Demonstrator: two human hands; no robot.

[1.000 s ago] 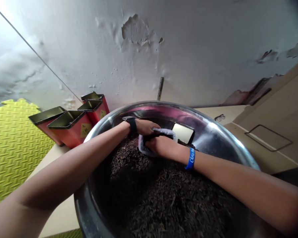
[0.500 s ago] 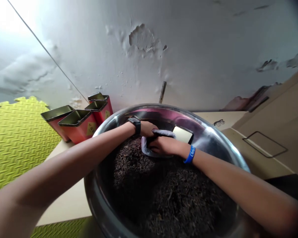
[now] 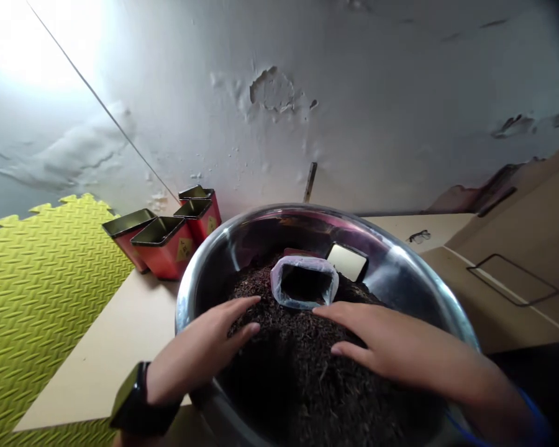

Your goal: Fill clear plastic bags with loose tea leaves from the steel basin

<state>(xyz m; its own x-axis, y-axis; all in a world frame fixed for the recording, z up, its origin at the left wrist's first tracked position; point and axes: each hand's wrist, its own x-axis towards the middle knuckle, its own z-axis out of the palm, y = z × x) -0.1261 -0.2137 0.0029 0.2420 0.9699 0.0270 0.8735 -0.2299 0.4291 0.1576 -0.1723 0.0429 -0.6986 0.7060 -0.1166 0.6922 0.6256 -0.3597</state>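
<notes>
A large stainless steel bowl (image 3: 214,273) holds a heap of dark loose tea leaves (image 3: 289,354). Set into the top of the heap is a transparent plastic bag (image 3: 302,282), its square mouth standing open and dark inside. My left hand (image 3: 200,347) rests with spread fingers on the near left of the heap, and my right hand (image 3: 382,338) lies open on the near right. Neither hand touches the bag. A red piece (image 3: 295,251) shows just behind the bag, and a flat square object with a pale face (image 3: 348,262) leans beyond it.
Three red tins with open tops (image 3: 165,248) stand beyond the bowl at left on a beige board (image 3: 102,354). A yellow-green foam mat (image 3: 41,316) lies further left. Glasses (image 3: 419,236) lie at right, and a peeling white wall (image 3: 270,124) rises behind.
Both hands have let go of the bag's rim and moved toward me onto the heap. The bag now stands with its mouth open. The view has tilted slightly.
</notes>
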